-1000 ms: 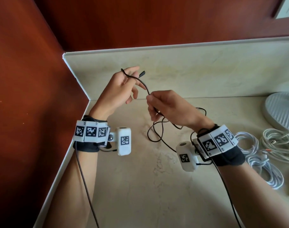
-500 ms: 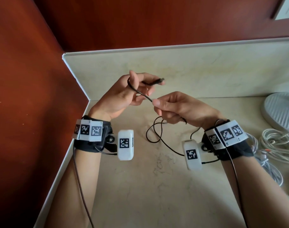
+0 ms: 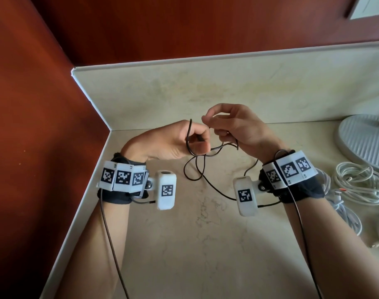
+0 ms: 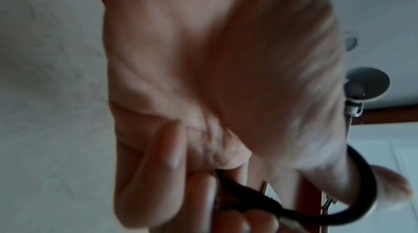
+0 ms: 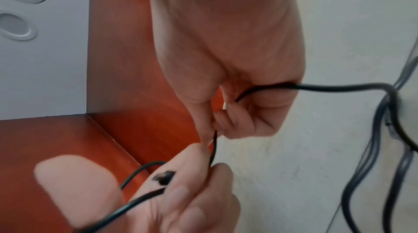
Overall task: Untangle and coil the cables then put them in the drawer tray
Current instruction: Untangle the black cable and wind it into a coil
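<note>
A thin black cable point(image 3: 191, 167) hangs in loops above the marble counter between both hands. My left hand point(image 3: 180, 141) grips a small loop of it, the cable wound round the thumb and fingers; in the left wrist view the black cable point(image 4: 361, 206) curls past the fingertips. My right hand point(image 3: 229, 124) pinches the same cable just right of the left hand, fingers curled. In the right wrist view the black cable point(image 5: 316, 86) runs through the right fist and down to the left hand's fingers point(image 5: 192, 183), where its dark plug point(image 5: 162, 178) shows. No drawer tray is in view.
Coiled white cables point(image 3: 361, 184) lie on the counter at the right. A round white ribbed base point(image 3: 365, 139) stands behind them. The marble backsplash point(image 3: 205, 87) and a red-brown wall point(image 3: 33, 126) close the corner at left and behind.
Both hands have come closer together. The right hand rose and moved over toward the left thumb, carrying the cable round. The left hand has curled in and turned, and the plug end no longer sticks out.
</note>
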### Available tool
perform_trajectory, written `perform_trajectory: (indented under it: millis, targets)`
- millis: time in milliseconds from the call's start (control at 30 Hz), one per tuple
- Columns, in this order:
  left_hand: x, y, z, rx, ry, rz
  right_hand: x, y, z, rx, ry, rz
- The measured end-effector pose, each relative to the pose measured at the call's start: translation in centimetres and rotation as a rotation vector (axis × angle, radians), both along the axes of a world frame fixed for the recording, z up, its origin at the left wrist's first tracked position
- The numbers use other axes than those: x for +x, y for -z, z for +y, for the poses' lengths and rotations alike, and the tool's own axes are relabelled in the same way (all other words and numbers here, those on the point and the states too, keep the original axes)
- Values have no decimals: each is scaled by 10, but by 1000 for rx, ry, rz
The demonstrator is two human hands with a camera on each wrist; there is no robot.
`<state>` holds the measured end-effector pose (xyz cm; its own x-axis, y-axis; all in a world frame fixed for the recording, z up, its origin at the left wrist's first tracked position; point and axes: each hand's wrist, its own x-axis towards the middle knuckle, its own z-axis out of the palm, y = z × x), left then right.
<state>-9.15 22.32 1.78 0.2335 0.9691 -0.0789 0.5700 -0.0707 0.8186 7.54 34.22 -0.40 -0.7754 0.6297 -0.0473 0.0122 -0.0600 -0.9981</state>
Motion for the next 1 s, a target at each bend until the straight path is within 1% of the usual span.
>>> perform_trajectory:
  millis: [100, 167, 200, 233, 300, 333, 367, 433, 467, 500, 533, 600, 700, 800, 867, 933, 1000]
  targets:
    - [3, -1, -1, -3, 1, 16, -4, 1, -5, 57, 98, 49]
    - [3, -2, 0, 37, -34, 7, -6, 1, -6, 161, 121, 38]
    - [1, -2, 0, 72, -67, -2, -7, 0, -6, 264, 146, 13]
    - [-1, -3, 0, 116, -109, -3, -7, -2, -6, 416, 203, -30]
    - [-6, -3, 1, 200, -206, 23, -5, -9, -8, 751, 376, -86]
    - [-8, -1, 3, 221, -264, 40, -4, -14, -11, 831, 427, -80]
    - [-9, 0, 5, 226, -327, 55, -3, -18, -13, 827, 410, -103]
    - [-9, 4, 9, 237, -412, 60, -3, -24, -17, 679, 216, -243]
    - [-8, 6, 10, 257, -416, 52, -3, -25, -22, 581, 106, -297]
    - [-7, 7, 10, 275, -407, 39, -2, -24, -25, 483, 23, -291]
    - [-6, 7, 11, 284, -399, 23, -3, -23, -26, 406, -23, -246]
    - [-6, 8, 10, 281, -390, 8, -3, -20, -26, 363, -40, -171]
    - [-3, 9, 11, 278, -380, 6, -6, -14, -23, 428, 8, -138]
    - [0, 6, 10, 290, -372, -21, -8, -12, -22, 462, 29, -54]
    - [2, 3, 8, 304, -368, 37, -7, -14, -20, 426, 24, -13]
    - [5, 2, 7, 327, -367, 125, -3, -17, -17, 339, 36, 8]
    - [11, 2, 8, 338, -383, 155, 1, -19, -14, 302, 47, 17]
